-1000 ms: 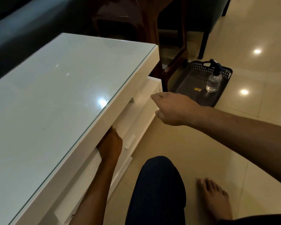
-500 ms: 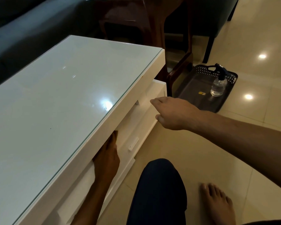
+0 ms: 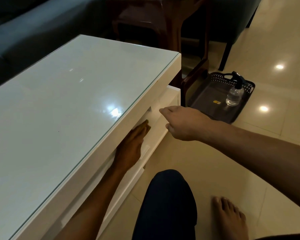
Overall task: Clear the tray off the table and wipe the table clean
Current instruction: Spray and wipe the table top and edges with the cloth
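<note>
The white coffee table (image 3: 73, 104) has a glossy glass top with nothing on it. My left hand (image 3: 131, 146) lies flat, palm down, on the lower shelf (image 3: 160, 118) under the top, fingers pointing to the far end; whether anything is under the palm is hidden. Above the shelf's right end hovers my right hand (image 3: 184, 123), fingers curled in, with nothing visible in them. The dark tray (image 3: 213, 94) rests on the floor beyond the table's far corner, holding a clear pump bottle (image 3: 234, 96) and a small yellow item (image 3: 216, 102).
A dark sofa (image 3: 24, 32) runs behind the table. A dark wooden side table (image 3: 163, 28) and a chair leg (image 3: 227, 54) stand near the tray. My knee (image 3: 166, 205) and bare foot (image 3: 230, 220) are on the tiled floor to the right of the table.
My left hand has slid forward along the lower shelf toward the far end. My right hand has stayed in almost the same place, and the view has tilted down slightly.
</note>
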